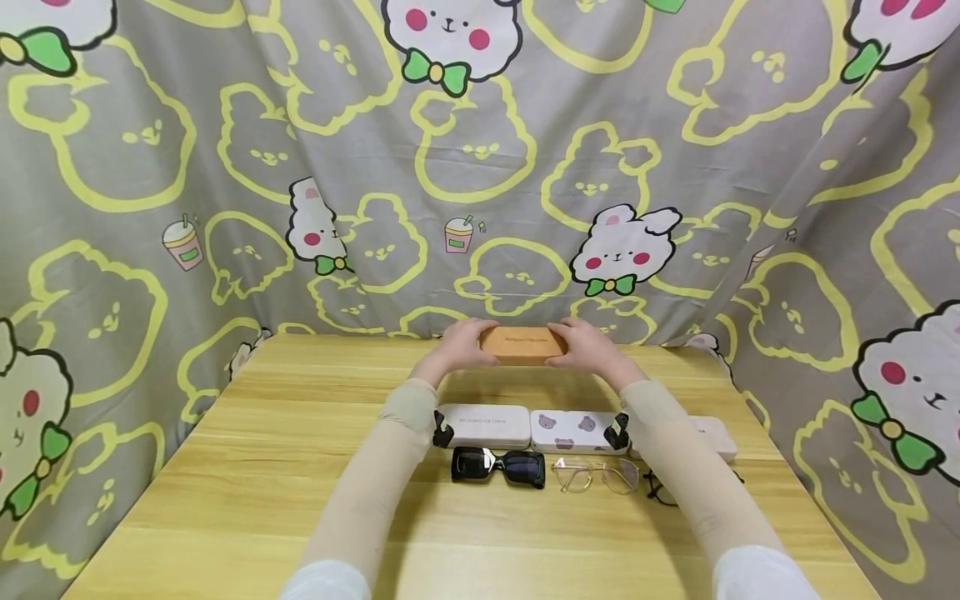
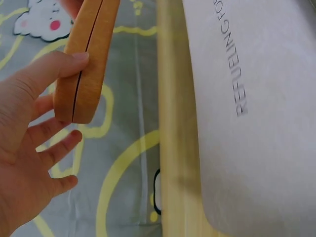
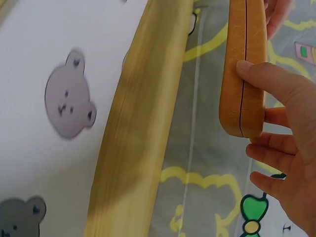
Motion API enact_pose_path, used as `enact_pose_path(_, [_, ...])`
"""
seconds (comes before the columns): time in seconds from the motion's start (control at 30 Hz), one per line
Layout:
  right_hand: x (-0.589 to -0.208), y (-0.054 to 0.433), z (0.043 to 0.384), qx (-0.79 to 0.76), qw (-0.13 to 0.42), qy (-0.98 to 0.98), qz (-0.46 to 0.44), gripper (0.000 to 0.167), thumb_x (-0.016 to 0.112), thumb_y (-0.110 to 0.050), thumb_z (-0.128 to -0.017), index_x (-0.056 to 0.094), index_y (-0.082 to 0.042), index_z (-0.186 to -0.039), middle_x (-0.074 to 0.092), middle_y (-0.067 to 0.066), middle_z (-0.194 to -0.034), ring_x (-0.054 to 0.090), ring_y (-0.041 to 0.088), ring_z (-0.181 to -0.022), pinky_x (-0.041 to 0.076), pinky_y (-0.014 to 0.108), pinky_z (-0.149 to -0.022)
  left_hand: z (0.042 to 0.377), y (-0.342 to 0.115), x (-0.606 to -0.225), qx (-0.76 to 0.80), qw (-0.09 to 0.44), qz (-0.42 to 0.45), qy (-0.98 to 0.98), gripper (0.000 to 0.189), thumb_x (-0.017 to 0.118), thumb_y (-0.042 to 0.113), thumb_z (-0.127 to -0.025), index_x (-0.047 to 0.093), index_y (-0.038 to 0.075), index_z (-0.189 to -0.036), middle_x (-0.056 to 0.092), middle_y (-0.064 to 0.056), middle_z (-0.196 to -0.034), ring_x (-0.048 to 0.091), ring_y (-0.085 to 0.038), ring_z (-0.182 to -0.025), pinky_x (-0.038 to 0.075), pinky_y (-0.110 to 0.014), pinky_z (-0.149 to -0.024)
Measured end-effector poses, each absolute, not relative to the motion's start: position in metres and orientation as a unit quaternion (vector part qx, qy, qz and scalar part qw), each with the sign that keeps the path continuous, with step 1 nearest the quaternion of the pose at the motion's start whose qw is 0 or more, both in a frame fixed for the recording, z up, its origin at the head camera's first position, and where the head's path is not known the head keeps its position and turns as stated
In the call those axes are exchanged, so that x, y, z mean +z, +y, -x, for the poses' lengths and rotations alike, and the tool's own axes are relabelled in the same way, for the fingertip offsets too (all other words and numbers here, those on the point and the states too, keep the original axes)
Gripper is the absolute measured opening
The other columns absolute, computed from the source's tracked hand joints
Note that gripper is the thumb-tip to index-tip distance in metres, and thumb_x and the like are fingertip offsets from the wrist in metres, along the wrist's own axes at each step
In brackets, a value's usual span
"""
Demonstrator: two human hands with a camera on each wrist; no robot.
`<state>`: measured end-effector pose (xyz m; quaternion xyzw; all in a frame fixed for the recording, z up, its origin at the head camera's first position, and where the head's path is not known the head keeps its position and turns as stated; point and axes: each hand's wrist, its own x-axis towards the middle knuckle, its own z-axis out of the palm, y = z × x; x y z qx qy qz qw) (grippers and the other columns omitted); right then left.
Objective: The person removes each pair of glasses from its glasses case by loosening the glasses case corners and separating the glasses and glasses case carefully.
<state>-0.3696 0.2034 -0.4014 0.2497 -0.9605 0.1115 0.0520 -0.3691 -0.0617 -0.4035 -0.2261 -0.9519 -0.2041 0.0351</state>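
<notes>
Both hands hold an orange-brown glasses case (image 1: 523,342) between them, near the table's far edge. My left hand (image 1: 459,346) pinches its left end, and my right hand (image 1: 591,346) pinches the right one. In the left wrist view the thumb presses on the case (image 2: 86,74) by its dark seam, with the lower fingers spread off it. The right wrist view gives a like grip, the thumb lying across the seam of the case (image 3: 242,103). The lid is closed along that seam.
Nearer me lie a white lettered case (image 1: 491,423), a bear-print case (image 1: 576,429) and a pale case (image 1: 717,435) partly behind my right arm. Before them are black sunglasses (image 1: 498,467), thin gold-rimmed glasses (image 1: 597,475) and dark-framed glasses (image 1: 660,492). A patterned curtain (image 1: 495,208) hangs behind the table (image 1: 262,467).
</notes>
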Motion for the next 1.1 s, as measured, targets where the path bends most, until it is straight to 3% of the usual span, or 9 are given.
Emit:
enact_pose_path(0.37, [-0.394,0.187,0.351,0.098,0.116,-0.955,-0.256,0.079,0.078,-0.046,-0.077,0.052,-0.007,-0.140,0.057,0.021,-0.130,0.057,0.037,-0.117,0.047,0.053,-0.099,0.354,-0.091,-0.408,-0.274,0.065,0.232,-0.931,0.079,0.081,0.035,-0.076,0.048,0.014,-0.144,0.055,-0.009,-0.142,0.046,-0.033,-0.133,0.029,-0.053,-0.115])
enact_pose_path(0.77, [-0.390,0.157,0.330,0.089,0.179,-0.935,-0.293,0.076,0.078,-0.044,-0.077,0.054,-0.005,-0.138,0.059,0.018,-0.123,0.057,0.033,-0.111,0.050,0.047,-0.095,0.332,-0.125,-0.408,-0.255,0.121,0.233,-0.931,0.078,0.081,0.040,-0.074,0.052,0.015,-0.142,0.057,-0.005,-0.142,0.044,-0.031,-0.135,0.025,-0.052,-0.118])
enact_pose_path(1.1, [-0.392,0.125,0.314,0.081,0.186,-0.931,-0.302,0.076,0.075,-0.046,-0.078,0.054,-0.004,-0.137,0.059,0.016,-0.123,0.058,0.032,-0.110,0.051,0.047,-0.095,0.309,-0.157,-0.403,-0.220,0.139,0.235,-0.936,0.075,0.081,0.040,-0.074,0.054,0.014,-0.139,0.059,-0.009,-0.138,0.045,-0.031,-0.132,0.021,-0.058,-0.118])
